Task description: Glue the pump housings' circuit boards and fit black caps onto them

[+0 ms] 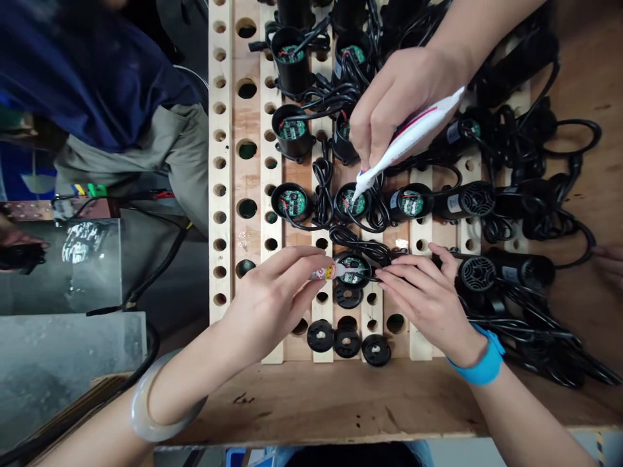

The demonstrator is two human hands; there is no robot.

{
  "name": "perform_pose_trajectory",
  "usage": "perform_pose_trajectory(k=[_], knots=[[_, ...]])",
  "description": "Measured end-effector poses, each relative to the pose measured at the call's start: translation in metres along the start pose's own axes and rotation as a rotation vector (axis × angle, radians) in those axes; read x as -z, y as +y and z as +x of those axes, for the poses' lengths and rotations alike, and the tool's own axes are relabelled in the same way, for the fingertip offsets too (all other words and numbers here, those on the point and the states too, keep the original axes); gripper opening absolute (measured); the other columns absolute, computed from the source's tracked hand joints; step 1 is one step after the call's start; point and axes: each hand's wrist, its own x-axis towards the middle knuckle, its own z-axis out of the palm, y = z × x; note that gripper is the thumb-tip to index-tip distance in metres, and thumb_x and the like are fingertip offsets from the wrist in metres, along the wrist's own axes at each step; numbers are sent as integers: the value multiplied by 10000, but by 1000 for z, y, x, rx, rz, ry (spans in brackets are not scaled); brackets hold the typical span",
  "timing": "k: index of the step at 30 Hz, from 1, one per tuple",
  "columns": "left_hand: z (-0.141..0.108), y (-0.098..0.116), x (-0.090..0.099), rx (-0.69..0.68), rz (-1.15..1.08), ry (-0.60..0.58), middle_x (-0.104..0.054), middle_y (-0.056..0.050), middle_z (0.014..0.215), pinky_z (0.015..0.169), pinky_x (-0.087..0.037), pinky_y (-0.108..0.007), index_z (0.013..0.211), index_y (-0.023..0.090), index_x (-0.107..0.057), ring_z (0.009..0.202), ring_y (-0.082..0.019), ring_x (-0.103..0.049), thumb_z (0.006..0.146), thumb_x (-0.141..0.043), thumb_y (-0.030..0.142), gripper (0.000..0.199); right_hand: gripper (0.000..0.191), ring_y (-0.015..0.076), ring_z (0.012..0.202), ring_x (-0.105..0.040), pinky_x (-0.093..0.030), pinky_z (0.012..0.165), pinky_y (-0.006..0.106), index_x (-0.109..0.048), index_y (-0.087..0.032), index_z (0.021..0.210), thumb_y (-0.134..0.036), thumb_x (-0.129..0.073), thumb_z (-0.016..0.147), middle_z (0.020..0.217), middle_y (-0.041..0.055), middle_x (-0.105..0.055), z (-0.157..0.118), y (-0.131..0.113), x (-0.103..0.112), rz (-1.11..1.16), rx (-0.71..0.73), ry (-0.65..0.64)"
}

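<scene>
My left hand pinches a small glue bottle with a white and yellow label. Its clear nozzle points right, over the green circuit board inside an open black round housing. On the other side, my right hand has its fingertips closed on a thin black cable at the housing's rim. Whether the nozzle touches the board or the cable, I cannot tell. Just below the housing lies a black disc-shaped cover. Beyond it, a co-worker's hand holds a white tube, nozzle down at another housing's board.
Several open black housings with coiled cables stand in the wooden rack with drilled holes. Loose round covers lie near the front edge. More housings and tangled cables fill the right side. A seated person is at left.
</scene>
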Motion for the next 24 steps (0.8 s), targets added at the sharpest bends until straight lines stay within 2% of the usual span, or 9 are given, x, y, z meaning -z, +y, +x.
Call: perform_pose_trajectory(k=[5,13,24], knots=[[-4,-1,-1,36,-57,29,-683,-34,1071,813,-571,-220,1111,197,-604,953,-133,-671,885,-543,124,244,191,185,948,-621,-268,1068,544,-656,-258,1004,-131,-594,876,911,-12,-716,0,0,2,-5,38,8],[-16,-2,-2,96,-94,51,-717,-12,979,774,-587,-217,1055,178,-601,875,-131,-694,858,-617,155,199,142,165,929,-625,-270,1074,527,-683,-249,955,-168,-584,893,894,-25,-728,1,2,0,-26,57,6],[-19,3,-4,-13,40,75,-719,-25,1015,814,-583,-220,1062,188,-596,882,-135,-702,871,-600,154,194,158,173,927,-628,-287,1060,530,-701,-254,963,-170,-590,887,903,-20,-731,3,3,1,-24,61,-3]])
